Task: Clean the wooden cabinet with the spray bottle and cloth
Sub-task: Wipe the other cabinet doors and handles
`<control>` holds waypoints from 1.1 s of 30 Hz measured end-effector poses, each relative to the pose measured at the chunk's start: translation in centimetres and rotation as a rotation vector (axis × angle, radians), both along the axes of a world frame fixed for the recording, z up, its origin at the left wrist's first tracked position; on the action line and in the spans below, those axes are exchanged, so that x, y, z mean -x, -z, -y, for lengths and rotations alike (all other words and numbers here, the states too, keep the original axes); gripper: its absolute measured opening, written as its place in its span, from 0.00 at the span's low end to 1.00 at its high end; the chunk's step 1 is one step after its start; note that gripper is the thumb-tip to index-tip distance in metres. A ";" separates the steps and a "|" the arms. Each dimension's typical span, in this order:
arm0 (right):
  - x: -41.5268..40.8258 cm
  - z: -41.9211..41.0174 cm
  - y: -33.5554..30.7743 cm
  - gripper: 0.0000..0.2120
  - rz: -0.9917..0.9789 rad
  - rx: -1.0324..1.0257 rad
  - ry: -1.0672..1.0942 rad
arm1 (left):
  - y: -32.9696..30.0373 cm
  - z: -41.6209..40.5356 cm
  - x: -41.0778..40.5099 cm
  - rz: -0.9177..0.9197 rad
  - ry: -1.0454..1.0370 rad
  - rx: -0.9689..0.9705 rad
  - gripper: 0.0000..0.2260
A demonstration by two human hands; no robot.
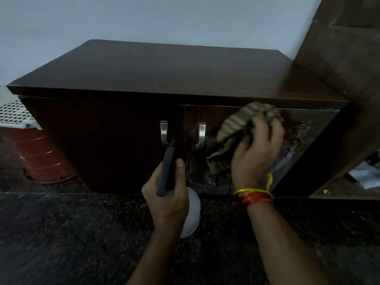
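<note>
A low dark wooden cabinet with two doors and metal handles stands against the wall. My right hand grips a striped greenish cloth and presses it against the right door, which shows wet spray marks. My left hand holds a spray bottle with a white body and a black nozzle, in front of the gap between the doors. Much of the bottle is hidden behind my hand.
A tall wooden shelf unit rises at the right, with papers on a lower shelf. A reddish plastic tub and a white perforated basket sit left of the cabinet. The floor is dark speckled stone.
</note>
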State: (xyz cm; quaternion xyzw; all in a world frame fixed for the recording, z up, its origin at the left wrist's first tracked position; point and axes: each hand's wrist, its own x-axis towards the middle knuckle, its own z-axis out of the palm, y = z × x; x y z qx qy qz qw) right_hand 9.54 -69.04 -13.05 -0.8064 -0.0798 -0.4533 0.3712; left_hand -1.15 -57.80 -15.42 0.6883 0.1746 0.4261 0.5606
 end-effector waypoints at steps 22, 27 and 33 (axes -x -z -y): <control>-1.9 4.2 0.8 0.30 -0.138 -0.051 0.147 | 0.6 1.5 -1.0 0.032 0.056 0.014 0.19; -1.1 0.0 1.5 0.25 -0.119 0.109 0.025 | 1.2 1.9 -1.2 0.028 0.069 0.011 0.19; -2.8 4.1 1.8 0.31 -0.158 0.087 0.118 | 1.5 2.6 -1.6 0.019 0.088 0.027 0.25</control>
